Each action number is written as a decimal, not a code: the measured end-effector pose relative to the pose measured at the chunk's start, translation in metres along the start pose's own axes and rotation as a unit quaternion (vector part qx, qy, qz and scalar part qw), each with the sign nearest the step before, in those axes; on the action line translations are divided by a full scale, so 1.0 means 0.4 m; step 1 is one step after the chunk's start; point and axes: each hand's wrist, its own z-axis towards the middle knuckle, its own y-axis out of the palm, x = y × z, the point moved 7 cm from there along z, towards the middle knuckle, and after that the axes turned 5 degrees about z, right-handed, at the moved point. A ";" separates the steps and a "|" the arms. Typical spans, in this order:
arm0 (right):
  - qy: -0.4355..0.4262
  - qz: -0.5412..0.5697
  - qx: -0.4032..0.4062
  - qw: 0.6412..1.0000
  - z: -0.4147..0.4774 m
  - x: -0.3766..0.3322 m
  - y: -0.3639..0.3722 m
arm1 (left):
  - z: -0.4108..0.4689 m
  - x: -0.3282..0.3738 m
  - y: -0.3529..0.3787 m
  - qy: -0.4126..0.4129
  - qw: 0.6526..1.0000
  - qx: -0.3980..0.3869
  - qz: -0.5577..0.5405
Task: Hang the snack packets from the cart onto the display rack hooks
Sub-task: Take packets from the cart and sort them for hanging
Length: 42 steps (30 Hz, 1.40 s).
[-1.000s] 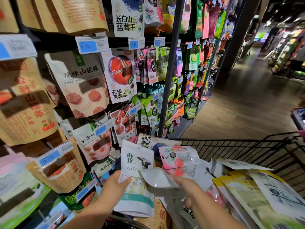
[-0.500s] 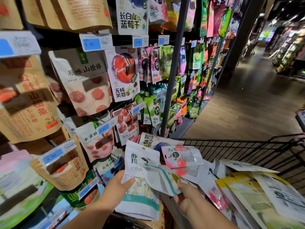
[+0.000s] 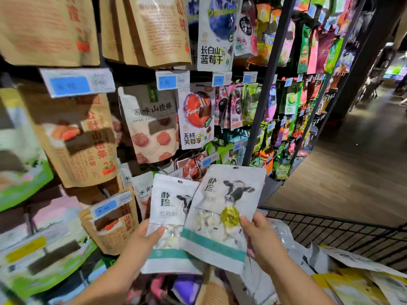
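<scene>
Left hand (image 3: 141, 241) and right hand (image 3: 262, 241), each grip clamped on a white, teal-banded cow-print plastic pouch, left pouch (image 3: 169, 205) lapped by right pouch (image 3: 222, 212), by the black wire cart (image 3: 330, 227) at four o'clock. Overlapped, one may slip; the crowded display rack (image 3: 262, 106), nine to one o'clock, hides its hooks.

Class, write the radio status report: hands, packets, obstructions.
Left hand grips left cow packet. Right hand grips right cow packet, overlapping it. Neither hung. Hanging bags crowd the rack ahead.
</scene>
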 end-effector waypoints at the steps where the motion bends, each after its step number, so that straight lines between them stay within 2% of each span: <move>1: -0.009 -0.004 -0.020 1.000 0.016 0.002 0.004 | -0.007 0.017 -0.013 0.008 1.000 0.009 -0.014; 10: -0.067 -0.064 -0.124 0.988 0.057 -0.064 0.151 | -0.083 0.126 -0.149 0.065 0.986 0.099 -0.118; 18: -0.088 -0.043 -0.229 0.968 0.023 -0.170 0.422 | -0.228 0.174 -0.346 0.121 0.961 0.227 -0.106; 25: -0.141 -0.048 -0.354 0.923 -0.103 -0.240 0.670 | -0.387 0.192 -0.493 0.127 0.939 0.307 -0.092; 31: -0.236 -0.049 -0.398 0.885 -0.229 -0.291 0.799 | -0.509 0.177 -0.591 0.111 0.920 0.348 -0.140; 36: -0.266 -0.014 -0.405 0.875 -0.283 -0.339 0.854 | -0.607 0.176 -0.683 0.119 0.880 0.443 -0.126; 39: -0.264 0.013 -0.396 0.879 -0.265 -0.367 0.883 | -0.664 0.190 -0.752 0.142 0.840 0.499 -0.162; 42: -0.291 0.030 -0.379 0.878 -0.242 -0.405 0.900 | -0.705 0.243 -0.817 0.172 0.817 0.517 -0.188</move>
